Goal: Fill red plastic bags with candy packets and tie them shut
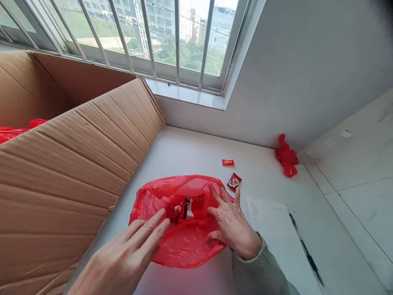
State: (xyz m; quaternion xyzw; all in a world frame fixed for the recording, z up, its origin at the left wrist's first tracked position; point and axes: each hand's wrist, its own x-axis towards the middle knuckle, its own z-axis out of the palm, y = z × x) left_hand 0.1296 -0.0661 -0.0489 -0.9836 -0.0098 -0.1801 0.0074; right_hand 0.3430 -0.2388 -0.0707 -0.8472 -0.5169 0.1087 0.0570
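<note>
While the red plastic bag (184, 246) lies open on the white table (190, 151) at 6 o'clock, your left hand (123, 254) rests on its 8 o'clock edge, grip wide and holding nothing. Your right hand (233, 225) presses its 3 o'clock side, grip wide too. A red sachet (233, 182) lies just beyond at 1 o'clock.

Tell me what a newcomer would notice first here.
The bright red plastic bag in the middle of the white table, with the left hand and right hand spread flat on it. Next, the big cardboard box filling the left side, and two red packets lying loose just beyond the bag.
</note>
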